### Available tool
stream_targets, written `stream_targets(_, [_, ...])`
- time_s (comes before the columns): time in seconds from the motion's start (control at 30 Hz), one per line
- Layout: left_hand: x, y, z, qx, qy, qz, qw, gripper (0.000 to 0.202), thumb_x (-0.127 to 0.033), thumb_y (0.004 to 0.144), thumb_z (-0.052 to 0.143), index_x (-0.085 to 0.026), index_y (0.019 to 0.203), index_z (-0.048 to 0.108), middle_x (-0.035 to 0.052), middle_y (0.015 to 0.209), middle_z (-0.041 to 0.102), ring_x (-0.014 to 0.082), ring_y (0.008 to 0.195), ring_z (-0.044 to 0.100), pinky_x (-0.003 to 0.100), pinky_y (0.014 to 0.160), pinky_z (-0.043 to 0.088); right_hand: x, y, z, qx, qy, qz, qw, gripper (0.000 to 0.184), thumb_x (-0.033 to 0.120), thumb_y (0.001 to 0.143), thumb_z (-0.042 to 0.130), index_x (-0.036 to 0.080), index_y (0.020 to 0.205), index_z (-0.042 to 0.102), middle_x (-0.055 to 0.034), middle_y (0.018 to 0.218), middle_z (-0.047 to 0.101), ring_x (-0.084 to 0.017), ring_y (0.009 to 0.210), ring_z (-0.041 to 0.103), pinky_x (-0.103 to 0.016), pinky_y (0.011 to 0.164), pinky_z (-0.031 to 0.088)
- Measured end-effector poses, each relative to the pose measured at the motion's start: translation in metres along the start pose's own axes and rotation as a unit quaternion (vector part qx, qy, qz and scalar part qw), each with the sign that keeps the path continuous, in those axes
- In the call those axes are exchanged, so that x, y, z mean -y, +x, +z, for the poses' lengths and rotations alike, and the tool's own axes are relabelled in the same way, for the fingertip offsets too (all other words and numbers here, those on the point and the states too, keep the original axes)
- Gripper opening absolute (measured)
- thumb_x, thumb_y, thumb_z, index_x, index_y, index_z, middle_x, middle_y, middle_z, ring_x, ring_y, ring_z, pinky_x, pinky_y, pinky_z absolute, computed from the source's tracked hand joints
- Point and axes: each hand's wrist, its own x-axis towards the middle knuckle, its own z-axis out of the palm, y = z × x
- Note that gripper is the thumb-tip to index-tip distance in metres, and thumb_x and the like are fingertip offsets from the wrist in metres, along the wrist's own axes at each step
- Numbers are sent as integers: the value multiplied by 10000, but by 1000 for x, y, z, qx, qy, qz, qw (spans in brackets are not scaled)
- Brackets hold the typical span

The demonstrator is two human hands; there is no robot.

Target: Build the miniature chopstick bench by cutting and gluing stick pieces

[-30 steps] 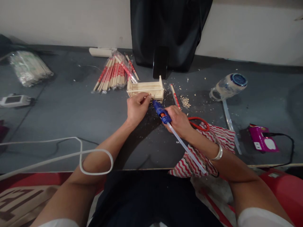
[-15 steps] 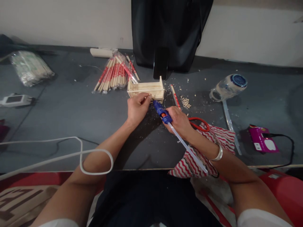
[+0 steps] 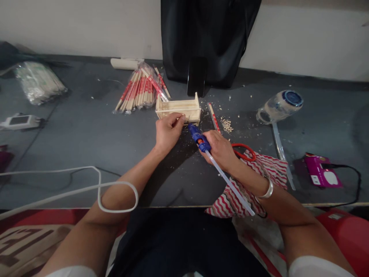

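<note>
My right hand is wrapped around a blue hot glue gun, and a long clear glue stick trails from its back end toward me. The gun's nozzle points at the front right of a small frame built of pale wooden sticks. At the front of this frame, my left hand is closed in a pinch. Whatever lies between its thumb and finger is too small to make out. Just right of the frame lies a red-wrapped chopstick, beside a small pile of cut wood bits.
Bagged red-wrapped chopsticks lie behind left; another bag of sticks is farther left. A phone leans on a black bag. To the right are a jar, striped cloth and purple box. A white cable loops at left.
The glue gun's nozzle has shifted very slightly right, away from my left fingertips. My left hand keeps its pinch by the frame, and the view has drifted a little.
</note>
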Motion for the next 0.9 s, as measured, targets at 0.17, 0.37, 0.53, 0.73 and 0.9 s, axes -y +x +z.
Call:
stream_targets(0.17, [0, 0, 0, 5, 10, 0, 1000, 172, -243, 925, 643, -176, 870, 791, 17, 787, 785, 126, 646, 649, 238, 651, 524, 1, -1, 0, -6, 8, 0, 1000, 155, 303, 981, 522, 201, 1066, 600, -127, 1021, 691, -289, 1003, 622, -393, 846, 503])
stream_targets(0.37, [0, 0, 0, 12, 22, 6, 1000, 170, -236, 930, 641, -172, 888, 793, 28, 836, 800, 132, 691, 674, 242, 706, 552, 1, -2, -1, -3, 10, 3, 1000, 154, 310, 986, 511, 203, 1060, 593, -129, 1021, 696, -284, 994, 627, -389, 838, 507])
stream_targets(0.53, [1, 0, -1, 20, 28, 15, 999, 174, -236, 943, 633, -167, 893, 785, 29, 825, 788, 138, 694, 679, 246, 706, 545, 0, -3, -1, -2, 10, 2, 1000, 157, 299, 969, 524, 200, 1072, 591, -132, 1033, 706, -289, 993, 631, -401, 849, 514])
stream_targets(0.73, [2, 0, -1, 16, 40, 24, 999, 175, -235, 939, 630, -170, 893, 786, 14, 770, 766, 124, 628, 633, 235, 647, 507, 1, -2, -3, 7, 4, 5, 1000, 167, 306, 980, 518, 187, 1063, 601, -139, 1031, 712, -288, 995, 644, -392, 842, 520])
stream_targets(0.9, [2, 0, -1, 13, 45, 34, 998, 176, -228, 932, 625, -171, 887, 786, 20, 767, 772, 125, 625, 630, 232, 641, 504, 1, -2, -4, 11, 2, 7, 1000, 176, 326, 986, 512, 191, 1059, 600, -142, 1032, 712, -296, 997, 641, -401, 834, 517])
